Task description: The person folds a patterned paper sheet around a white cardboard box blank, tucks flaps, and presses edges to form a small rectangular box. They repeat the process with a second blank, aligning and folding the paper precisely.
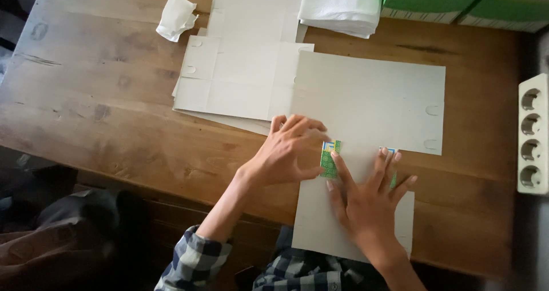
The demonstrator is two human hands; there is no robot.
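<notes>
bare wooden table (86, 96) left, flat cardboard stack (240, 68) ahead, socket strip (533, 134) blocking right edge

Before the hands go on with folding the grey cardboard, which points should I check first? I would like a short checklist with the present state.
1. Left hand on the flat cardboard sheet: ok.
2. Right hand pressing the sheet flat: ok.
3. Green printed flap folded up between both hands: ok.
4. Sheet fully on the wooden table: not ok, its near edge overhangs.
5. Stack of other sheets apart from the working sheet: not ok, they overlap.
6. Crease line straight: cannot tell.
</notes>
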